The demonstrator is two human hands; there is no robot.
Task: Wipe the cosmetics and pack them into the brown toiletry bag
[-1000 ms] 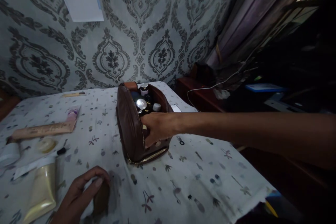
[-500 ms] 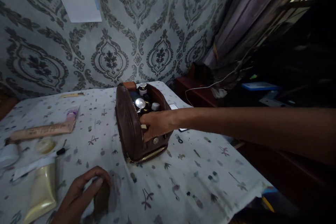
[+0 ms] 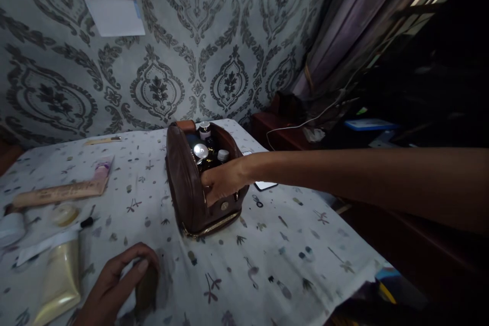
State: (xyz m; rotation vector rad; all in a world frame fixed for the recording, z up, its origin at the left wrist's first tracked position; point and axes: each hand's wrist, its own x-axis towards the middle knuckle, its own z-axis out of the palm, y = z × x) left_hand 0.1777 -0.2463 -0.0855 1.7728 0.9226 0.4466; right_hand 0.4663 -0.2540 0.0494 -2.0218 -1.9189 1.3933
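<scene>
An unzipped brown toiletry bag (image 3: 183, 178) stands upright on the table, packed with several bottles and jars. A white-capped bottle (image 3: 205, 130) pokes up at its back, with a shiny round silver lid (image 3: 200, 151) in front and a grey-capped bottle (image 3: 223, 155) to the right. Over the bag's front edge my right hand (image 3: 225, 178) reaches in, its fingers bent and their tips hidden inside; what they grip cannot be made out. At the lower left my left hand (image 3: 118, 280) is curled around a dark and white rounded container (image 3: 146, 285) at table level.
Left on the patterned cloth (image 3: 244, 285) lie a yellow tube (image 3: 59, 280), a peach tube (image 3: 61, 192), a small pale jar (image 3: 64, 215) and a white container (image 3: 11, 229). A phone (image 3: 266, 185) lies behind my right forearm. A white cable (image 3: 298, 126) runs off right.
The view has shifted slightly. My right hand stays in the bag, and the pale patch beside its thumb no longer shows clearly. My left hand keeps its hold on the container.
</scene>
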